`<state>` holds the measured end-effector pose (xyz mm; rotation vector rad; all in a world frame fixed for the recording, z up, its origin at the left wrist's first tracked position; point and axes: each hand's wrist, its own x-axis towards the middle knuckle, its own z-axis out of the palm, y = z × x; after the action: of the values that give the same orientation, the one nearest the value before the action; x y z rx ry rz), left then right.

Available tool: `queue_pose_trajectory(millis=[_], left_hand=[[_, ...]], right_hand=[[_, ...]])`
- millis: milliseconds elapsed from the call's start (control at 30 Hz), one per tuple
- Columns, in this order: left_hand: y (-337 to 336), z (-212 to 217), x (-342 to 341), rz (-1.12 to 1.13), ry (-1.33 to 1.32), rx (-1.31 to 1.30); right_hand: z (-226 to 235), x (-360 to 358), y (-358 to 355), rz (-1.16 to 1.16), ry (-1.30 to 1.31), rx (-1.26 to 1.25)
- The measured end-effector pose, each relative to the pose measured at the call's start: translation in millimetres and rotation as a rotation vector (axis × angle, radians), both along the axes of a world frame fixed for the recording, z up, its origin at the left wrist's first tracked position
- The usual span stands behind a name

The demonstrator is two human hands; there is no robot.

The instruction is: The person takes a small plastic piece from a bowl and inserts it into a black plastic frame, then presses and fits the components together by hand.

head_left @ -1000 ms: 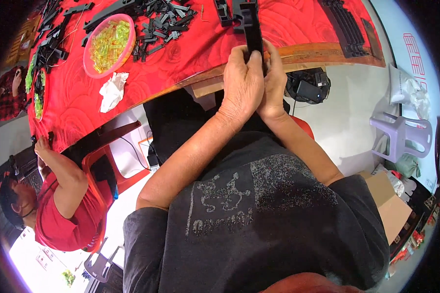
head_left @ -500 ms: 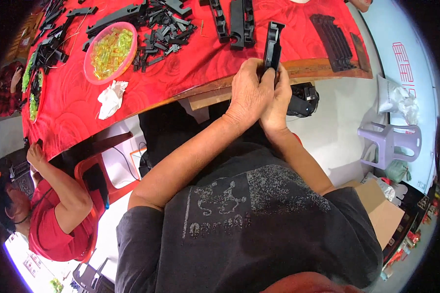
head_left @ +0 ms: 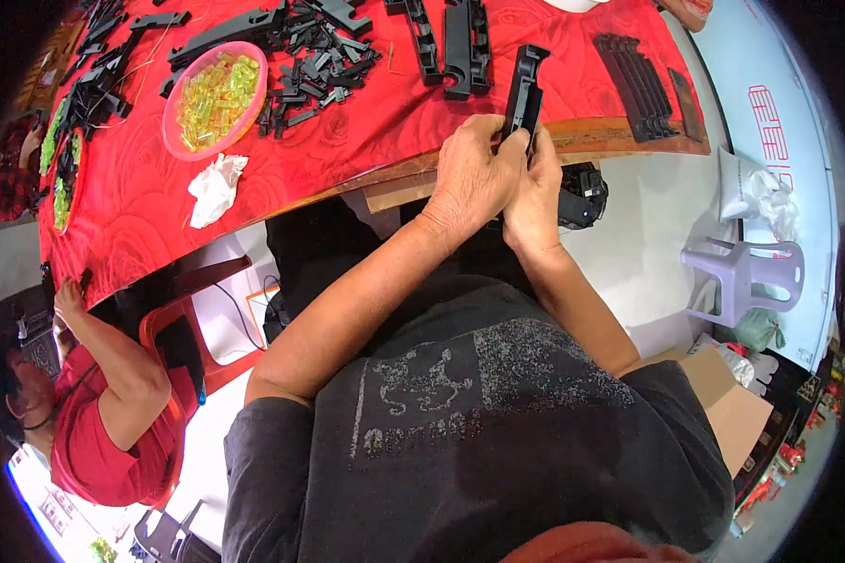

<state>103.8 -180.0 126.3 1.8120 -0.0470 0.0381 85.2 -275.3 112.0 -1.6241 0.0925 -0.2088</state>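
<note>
A long black plastic part (head_left: 526,89) with a channel along it points away from me over the table's front edge. Both hands grip its near end: my left hand (head_left: 476,169) closes round it from the left, and my right hand (head_left: 537,202) from the right, the two pressed together. The thumbs lie on the part; the fingers beneath are hidden. Just beyond, on the red tablecloth (head_left: 366,141), lie similar long black parts (head_left: 458,52). To the right is a row of thin black strips (head_left: 634,86) side by side.
Left on the table stand a pink bowl (head_left: 171,131) of yellow-green clear pieces, a heap of small black parts (head_left: 324,75) and a crumpled white tissue (head_left: 218,190). A co-worker in red (head_left: 113,413) sits at left. A lilac plastic chair (head_left: 746,277) and cardboard box (head_left: 728,403) stand right.
My hands and the black part stay nearly where they were, with a slight shift of the grip. The whole view has moved a little.
</note>
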Motion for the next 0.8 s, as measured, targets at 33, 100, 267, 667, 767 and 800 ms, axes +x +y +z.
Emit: queue_pose_trajectory(millis=[33, 100, 267, 667, 767, 800], left_hand=[[1.7, 0.7, -0.1, -0.011, 0.003, -0.015], [2.7, 1.7, -0.9, -0.021, 0.005, -0.031], [6.0, 11.1, -2.1, -0.042, 0.063, -0.137], [16.0, 20.3, -4.1, -0.044, 0.001, -0.105], [10.7, 23.4, -17.6, -0.061, -0.103, -0.036], [9.2, 25.5, -22.4, -0.077, -0.175, -0.02]], right_hand=[[4.3, -0.5, 1.8, 0.0, 0.022, 0.057], [8.4, -3.3, 6.1, -0.001, 0.043, 0.113], [4.1, -7.1, 3.8, 0.077, 0.144, 0.394], [30.3, -16.2, 17.2, 0.075, 0.001, 0.624], [30.5, -10.1, 12.5, 0.033, 0.045, 0.507], [29.0, -10.0, 10.2, 0.031, 0.045, 0.507]])
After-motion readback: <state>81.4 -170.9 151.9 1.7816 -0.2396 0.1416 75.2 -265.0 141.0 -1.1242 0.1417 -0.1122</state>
